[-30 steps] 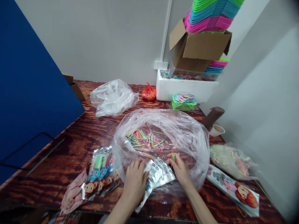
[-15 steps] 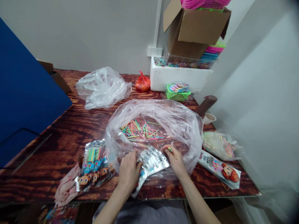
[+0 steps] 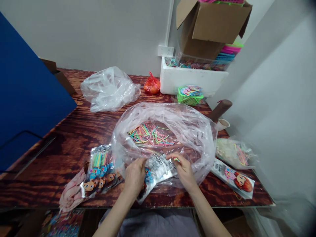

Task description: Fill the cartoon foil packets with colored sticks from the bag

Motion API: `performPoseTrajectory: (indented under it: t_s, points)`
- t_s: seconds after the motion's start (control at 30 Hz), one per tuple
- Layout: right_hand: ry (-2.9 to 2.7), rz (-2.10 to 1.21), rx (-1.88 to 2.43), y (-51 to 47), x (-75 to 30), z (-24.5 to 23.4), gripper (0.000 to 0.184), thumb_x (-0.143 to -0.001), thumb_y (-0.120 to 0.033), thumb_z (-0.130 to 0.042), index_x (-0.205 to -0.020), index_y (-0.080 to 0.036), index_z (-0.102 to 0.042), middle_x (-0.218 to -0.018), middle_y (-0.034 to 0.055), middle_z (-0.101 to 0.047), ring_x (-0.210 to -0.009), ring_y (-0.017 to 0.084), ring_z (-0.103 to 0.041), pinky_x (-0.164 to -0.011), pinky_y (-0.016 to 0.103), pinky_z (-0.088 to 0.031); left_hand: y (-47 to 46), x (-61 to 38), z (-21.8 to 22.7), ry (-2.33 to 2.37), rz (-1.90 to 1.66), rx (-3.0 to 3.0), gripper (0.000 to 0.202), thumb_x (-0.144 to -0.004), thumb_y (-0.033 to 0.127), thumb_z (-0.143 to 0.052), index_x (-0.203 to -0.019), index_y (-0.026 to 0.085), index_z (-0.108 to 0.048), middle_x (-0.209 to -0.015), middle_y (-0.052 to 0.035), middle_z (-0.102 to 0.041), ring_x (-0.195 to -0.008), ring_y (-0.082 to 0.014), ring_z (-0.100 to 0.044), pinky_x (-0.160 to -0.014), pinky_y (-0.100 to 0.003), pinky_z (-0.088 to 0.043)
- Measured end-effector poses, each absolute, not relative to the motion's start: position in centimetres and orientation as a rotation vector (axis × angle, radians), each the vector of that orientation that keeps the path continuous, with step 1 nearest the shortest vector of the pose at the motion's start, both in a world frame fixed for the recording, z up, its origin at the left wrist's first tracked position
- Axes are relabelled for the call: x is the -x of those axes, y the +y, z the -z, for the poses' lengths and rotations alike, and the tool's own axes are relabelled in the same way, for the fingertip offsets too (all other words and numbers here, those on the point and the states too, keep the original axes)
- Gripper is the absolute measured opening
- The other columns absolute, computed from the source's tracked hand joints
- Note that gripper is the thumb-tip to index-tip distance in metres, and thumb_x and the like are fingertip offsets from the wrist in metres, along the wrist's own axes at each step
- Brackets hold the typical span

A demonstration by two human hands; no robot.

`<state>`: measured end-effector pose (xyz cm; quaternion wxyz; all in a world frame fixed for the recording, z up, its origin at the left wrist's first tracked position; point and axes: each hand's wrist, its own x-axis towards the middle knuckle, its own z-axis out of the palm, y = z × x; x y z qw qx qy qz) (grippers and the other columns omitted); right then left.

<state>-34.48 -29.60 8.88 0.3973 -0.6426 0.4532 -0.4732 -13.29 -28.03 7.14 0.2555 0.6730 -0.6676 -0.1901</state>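
Well, in the head view, the right hand (image 3: 182, 169) is closed on a small bunch (image 3: 176, 159) of coloured sticks, whose ends show between thumb and curled fingers. Its fingertips are at the upper right edge of some silvery packets (image 3: 160, 171). The left hand (image 3: 134, 174) is at the other side of these packets, back of the hand up, its fingers bent at their edge; how firmly it pinches them, I cannot tell. The packets overlap and lie aslant between the hands, at the near side of a big clear bag (image 3: 166, 112). Inside the bag's crumpled ring, beyond the hands, a loose pile (image 3: 150, 134) of pink, green, yellow and blue sticks lies spread out. To the left, filled packs (image 3: 100, 171) overlap on the table (image 3: 81, 131), touching a pink cloth (image 3: 72, 192). On the right are another pack (image 3: 234, 179), printed with a red-haired figure, and a pouch (image 3: 234, 153) with sticks, just behind it. Beyond these are a paper cup (image 3: 223, 124) and a tilted brown bottle (image 3: 221, 110). Farther back, a green basket (image 3: 190, 99) with cards stands before a white box (image 3: 192, 80), with a red bag (image 3: 151, 84) beside it
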Motion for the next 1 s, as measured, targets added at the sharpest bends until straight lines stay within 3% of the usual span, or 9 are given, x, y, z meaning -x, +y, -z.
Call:
performPoseTrajectory:
  t_s: [0.1, 0.17, 0.33, 0.4, 0.6, 1.0]
  points:
    - [1.119, 1.200, 1.634, -29.4, 34.3, -9.1, 0.023, -0.091, -0.018, -0.045, -0.094, -0.023, -0.068, -0.094, 0.0033, -0.066, -0.092, 0.019, -0.060, -0.085, 0.030, -0.041, -28.0, 13.0, -7.7, -1.543, 0.630, -1.710, 0.028, -0.091, 0.025, -0.044, -0.102, 0.019, -0.070, -0.102, -0.0088, -0.072, -0.094, -0.0257, -0.065, -0.085, -0.037, -0.046]
    - [1.108, 1.192, 1.644, -29.3, 34.2, -9.2, 0.023, -0.091, -0.019, -0.045, -0.094, -0.023, -0.068, -0.094, 0.0035, -0.066, -0.092, 0.020, -0.060, -0.085, 0.030, -0.042, -28.2, 13.0, -8.3, -1.229, 0.806, -1.584, 0.025, -0.088, 0.034, -0.052, -0.094, 0.019, -0.070, -0.092, -0.0060, -0.072, -0.088, -0.0227, -0.064, -0.080, -0.032, -0.047]
    - [1.114, 1.178, 1.654, -29.0, 33.7, -9.4, 0.023, -0.092, -0.020, -0.045, -0.095, -0.022, -0.068, -0.095, 0.0047, -0.067, -0.093, 0.021, -0.060, -0.085, 0.031, -0.044, -28.5, 13.5, -10.0, -0.622, 1.180, -1.274, 0.035, -0.065, 0.043, -0.078, -0.076, 0.016, -0.059, -0.065, 0.0052, -0.055, -0.058, -0.0093, -0.048, -0.058, -0.019, -0.039]
    - [1.106, 1.174, 1.650, -28.9, 33.4, -9.4, 0.023, -0.092, -0.020, -0.045, -0.094, -0.022, -0.068, -0.095, 0.0049, -0.067, -0.094, 0.021, -0.060, -0.085, 0.032, -0.044, -28.4, 13.6, -10.3, -0.625, 1.196, -1.245, 0.037, -0.064, 0.045, -0.078, -0.071, 0.016, -0.056, -0.062, 0.0062, -0.050, -0.056, -0.0080, -0.043, -0.056, -0.018, -0.037]
    - [1.064, 1.171, 1.634, -28.5, 32.7, -9.5, 0.021, -0.093, -0.022, -0.046, -0.091, -0.022, -0.067, -0.092, 0.0044, -0.066, -0.091, 0.020, -0.060, -0.083, 0.031, -0.044, -27.8, 13.0, -9.9, -0.846, 1.150, -1.340, 0.036, -0.080, 0.050, -0.062, -0.069, 0.017, -0.052, -0.064, 0.0041, -0.044, -0.060, -0.0104, -0.040, -0.057, -0.020, -0.035]
    - [1.044, 1.176, 1.624, -28.4, 32.4, -9.3, 0.019, -0.095, -0.024, -0.047, -0.091, -0.023, -0.066, -0.092, 0.0039, -0.066, -0.092, 0.020, -0.060, -0.083, 0.030, -0.043, -26.7, 12.0, -9.4, -0.767, 1.178, -1.361, 0.030, -0.066, 0.041, -0.075, -0.074, 0.016, -0.062, -0.068, 0.0017, -0.056, -0.063, -0.0118, -0.048, -0.059, -0.020, -0.039]
